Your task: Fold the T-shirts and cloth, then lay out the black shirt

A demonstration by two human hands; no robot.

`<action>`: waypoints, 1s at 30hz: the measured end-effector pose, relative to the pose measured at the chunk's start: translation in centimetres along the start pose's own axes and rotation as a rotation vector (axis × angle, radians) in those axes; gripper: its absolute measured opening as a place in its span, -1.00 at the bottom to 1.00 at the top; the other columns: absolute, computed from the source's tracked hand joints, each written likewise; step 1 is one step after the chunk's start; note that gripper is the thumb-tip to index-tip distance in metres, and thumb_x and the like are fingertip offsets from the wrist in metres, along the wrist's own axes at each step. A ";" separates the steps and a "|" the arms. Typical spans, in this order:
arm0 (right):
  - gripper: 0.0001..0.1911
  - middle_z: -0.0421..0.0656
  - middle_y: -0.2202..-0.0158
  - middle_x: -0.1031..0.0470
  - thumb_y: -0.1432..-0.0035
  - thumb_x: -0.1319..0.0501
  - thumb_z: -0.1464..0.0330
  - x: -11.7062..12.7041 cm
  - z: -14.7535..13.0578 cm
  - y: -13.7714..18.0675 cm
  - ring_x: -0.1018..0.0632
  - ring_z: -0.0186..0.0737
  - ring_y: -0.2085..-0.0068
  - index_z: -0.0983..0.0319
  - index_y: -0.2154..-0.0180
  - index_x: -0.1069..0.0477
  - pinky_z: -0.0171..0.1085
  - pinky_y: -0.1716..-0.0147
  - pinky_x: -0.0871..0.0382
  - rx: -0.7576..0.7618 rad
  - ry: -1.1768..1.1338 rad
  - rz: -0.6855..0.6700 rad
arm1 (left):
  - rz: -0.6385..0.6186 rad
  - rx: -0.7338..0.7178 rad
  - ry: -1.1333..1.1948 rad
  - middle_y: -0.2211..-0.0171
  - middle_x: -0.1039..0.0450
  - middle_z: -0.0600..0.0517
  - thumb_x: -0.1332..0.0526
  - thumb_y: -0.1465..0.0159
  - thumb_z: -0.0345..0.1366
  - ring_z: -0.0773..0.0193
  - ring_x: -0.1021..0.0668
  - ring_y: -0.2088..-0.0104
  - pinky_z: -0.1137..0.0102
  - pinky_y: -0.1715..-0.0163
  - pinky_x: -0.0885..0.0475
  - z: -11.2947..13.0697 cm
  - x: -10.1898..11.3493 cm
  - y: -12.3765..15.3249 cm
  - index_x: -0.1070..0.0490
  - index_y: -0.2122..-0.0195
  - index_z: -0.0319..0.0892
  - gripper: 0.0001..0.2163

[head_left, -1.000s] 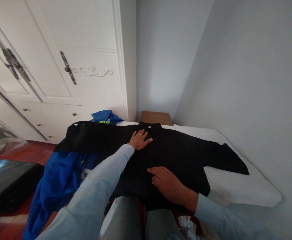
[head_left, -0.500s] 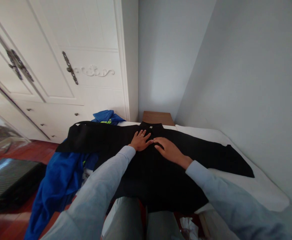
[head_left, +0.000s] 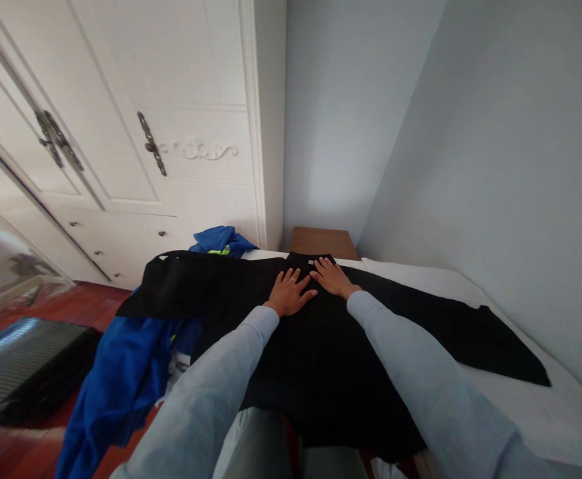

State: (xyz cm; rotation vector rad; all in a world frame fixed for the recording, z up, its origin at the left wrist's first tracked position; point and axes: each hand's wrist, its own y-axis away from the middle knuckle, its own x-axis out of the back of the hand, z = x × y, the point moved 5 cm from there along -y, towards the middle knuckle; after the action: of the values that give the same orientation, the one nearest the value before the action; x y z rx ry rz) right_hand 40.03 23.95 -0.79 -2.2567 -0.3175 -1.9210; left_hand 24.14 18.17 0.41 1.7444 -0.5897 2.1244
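Note:
A black long-sleeved shirt (head_left: 315, 359) lies spread out before me, its collar at the far side and its sleeves stretched to the left and right. My left hand (head_left: 289, 293) rests flat on the upper chest, fingers spread, with a ring on one finger. Just right of the collar opening, my right hand (head_left: 331, 276) lies flat on the cloth with its fingers extended. A small pale label (head_left: 311, 262) shows inside the collar between the hands. Neither hand grips the fabric.
Blue clothing (head_left: 116, 379) hangs over the left side, with more blue cloth (head_left: 223, 239) behind the left sleeve. A white wardrobe (head_left: 201, 86), a wooden box-like piece (head_left: 324, 241) and a grey wall (head_left: 510, 146) stand beyond. A dark ribbed case (head_left: 26, 359) lies on the red floor.
My right hand has come down from above the shirt front and moved toward the collar, now flat on the cloth. My left hand stays on the chest. The view has shifted slightly.

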 end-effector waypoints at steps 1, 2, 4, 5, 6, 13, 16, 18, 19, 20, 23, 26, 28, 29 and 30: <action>-0.28 0.08 -0.47 0.08 -0.43 0.22 0.02 0.0 0.0 -0.1 0.04 0.02 -0.46 0.31 -0.41 -0.01 0.08 -0.36 0.06 -0.001 0.006 0.000 | 0.001 0.005 -0.001 -0.42 -0.07 -0.08 0.23 -0.38 0.23 -0.10 -0.09 -0.42 -0.03 -0.36 0.05 0.0 0.1 0.0 -0.14 -0.39 0.01 -0.32; -0.27 0.07 -0.47 0.08 -0.43 0.23 0.02 0.1 0.0 -0.1 0.05 0.01 -0.46 0.31 -0.42 0.00 0.08 -0.36 0.07 -0.001 0.010 0.002 | -0.005 0.004 -0.001 -0.42 -0.07 -0.07 0.22 -0.38 0.23 -0.12 -0.09 -0.42 -0.04 -0.36 0.05 0.1 0.1 0.1 -0.13 -0.40 0.02 -0.32; -0.26 0.05 -0.47 0.09 -0.42 0.26 0.01 0.1 -0.1 -0.1 0.06 -0.01 -0.46 0.29 -0.42 0.02 0.09 -0.37 0.11 -0.004 0.018 0.012 | -0.034 -0.019 0.003 -0.43 -0.04 -0.07 0.19 -0.38 0.24 -0.17 -0.06 -0.42 -0.10 -0.35 0.08 0.3 0.2 0.2 -0.10 -0.41 0.05 -0.33; -0.26 0.03 -0.48 0.10 -0.42 0.27 0.00 0.1 -0.1 -0.1 0.07 -0.01 -0.47 0.28 -0.43 0.03 0.10 -0.37 0.14 -0.007 0.020 0.013 | -0.053 -0.037 0.005 -0.44 -0.01 -0.07 0.18 -0.37 0.24 -0.20 -0.04 -0.42 -0.14 -0.34 0.10 0.4 0.3 0.3 -0.09 -0.41 0.07 -0.34; -0.26 0.01 -0.48 0.11 -0.42 0.28 -0.01 0.1 -0.1 0.0 0.08 -0.01 -0.47 0.27 -0.43 0.03 0.11 -0.37 0.17 -0.012 0.022 0.011 | -0.071 -0.058 0.006 -0.45 0.01 -0.08 0.17 -0.37 0.24 -0.22 -0.01 -0.43 -0.18 -0.33 0.12 0.5 0.3 0.5 -0.10 -0.40 0.08 -0.34; -0.24 -0.03 -0.49 0.14 -0.41 0.30 -0.03 0.1 -0.2 0.2 0.10 -0.05 -0.47 0.25 -0.43 0.06 0.13 -0.38 0.24 -0.037 0.013 -0.009 | -0.139 -0.135 -0.001 -0.45 0.06 -0.17 0.21 -0.40 0.20 -0.09 0.03 -0.45 -0.19 -0.34 0.16 1.1 0.5 3.1 -0.05 -0.42 -0.03 -0.33; -0.25 -0.03 -0.49 0.16 -0.41 0.30 -0.03 0.1 -0.2 0.2 0.11 -0.05 -0.47 0.23 -0.44 0.07 0.12 -0.38 0.24 -0.042 0.025 -0.021 | -0.144 -0.168 -0.008 -0.45 0.06 -0.12 0.22 -0.41 0.18 -0.11 0.02 -0.44 -0.21 -0.33 0.14 1.4 0.7 4.7 -0.06 -0.42 0.04 -0.36; -0.25 -0.03 -0.49 0.17 -0.41 0.30 -0.02 0.1 -0.2 0.2 0.12 -0.05 -0.47 0.23 -0.44 0.08 0.12 -0.38 0.25 -0.046 0.029 -0.026 | -0.151 -0.218 -0.015 -0.45 0.05 -0.09 0.22 -0.41 0.19 -0.11 0.01 -0.44 -0.21 -0.33 0.13 1.8 0.8 5.9 -0.07 -0.41 0.08 -0.37; -0.25 -0.03 -0.49 0.17 -0.41 0.30 -0.02 0.1 -0.1 0.2 0.12 -0.05 -0.47 0.23 -0.44 0.08 0.11 -0.38 0.26 -0.047 0.030 -0.025 | -0.153 -0.245 -0.018 -0.45 0.05 -0.09 0.22 -0.40 0.20 -0.10 0.01 -0.44 -0.20 -0.33 0.13 2.1 0.8 6.5 -0.08 -0.41 0.08 -0.37; -0.25 -0.03 -0.49 0.18 -0.41 0.30 -0.02 0.1 -0.1 0.2 0.12 -0.05 -0.47 0.23 -0.44 0.09 0.11 -0.38 0.26 -0.047 0.031 -0.022 | -0.153 -0.271 -0.021 -0.45 0.05 -0.10 0.22 -0.40 0.21 -0.09 0.01 -0.44 -0.18 -0.34 0.13 2.4 0.8 7.1 -0.08 -0.41 0.07 -0.36; -0.25 -0.02 -0.49 0.17 -0.42 0.30 -0.02 0.1 0.0 0.1 0.12 -0.04 -0.47 0.23 -0.44 0.07 0.09 -0.38 0.26 -0.040 0.035 -0.012 | -0.135 -0.306 -0.015 -0.45 0.04 -0.13 0.24 -0.40 0.20 -0.07 -0.01 -0.44 -0.14 -0.35 0.12 3.2 0.9 9.1 -0.06 -0.42 0.02 -0.34; -0.26 -0.02 -0.49 0.16 -0.42 0.30 -0.02 0.0 0.1 0.0 0.10 -0.05 -0.47 0.22 -0.44 0.06 0.08 -0.38 0.23 -0.040 0.043 -0.015 | -0.092 -0.308 -0.007 -0.43 -0.01 -0.14 0.22 -0.42 0.17 -0.08 -0.04 -0.43 -0.14 -0.34 0.09 4.0 0.8 11.3 -0.08 -0.41 0.02 -0.37; -0.27 -0.01 -0.49 0.15 -0.42 0.29 -0.01 0.1 0.0 0.0 0.09 -0.06 -0.47 0.22 -0.43 0.06 0.07 -0.38 0.20 -0.047 0.049 -0.018 | -0.057 -0.318 -0.012 -0.42 -0.04 -0.14 0.18 -0.43 0.15 -0.09 -0.06 -0.43 -0.15 -0.33 0.06 4.4 0.8 12.6 -0.11 -0.40 0.02 -0.40; -0.28 0.00 -0.49 0.14 -0.43 0.27 0.00 0.2 -0.1 0.0 0.09 -0.05 -0.47 0.24 -0.43 0.05 0.08 -0.37 0.19 -0.053 0.053 -0.017 | -0.042 -0.322 -0.016 -0.42 -0.06 -0.15 0.17 -0.43 0.14 -0.10 -0.08 -0.42 -0.15 -0.32 0.05 4.6 0.8 13.3 -0.12 -0.39 0.02 -0.41; -0.27 0.03 -0.48 0.13 -0.43 0.26 0.00 0.4 -0.3 0.1 0.08 -0.02 -0.47 0.26 -0.43 0.04 0.10 -0.37 0.20 -0.061 0.058 -0.011 | -0.031 -0.324 -0.020 -0.41 -0.07 -0.15 0.16 -0.44 0.13 -0.11 -0.09 -0.42 -0.15 -0.32 0.04 4.8 0.8 13.8 -0.13 -0.39 0.01 -0.41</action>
State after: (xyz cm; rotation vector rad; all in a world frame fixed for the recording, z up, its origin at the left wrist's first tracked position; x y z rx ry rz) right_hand 39.85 23.76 -0.33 -2.2352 -0.2686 -2.0245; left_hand 21.17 3.87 0.49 1.5845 -0.8531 1.8689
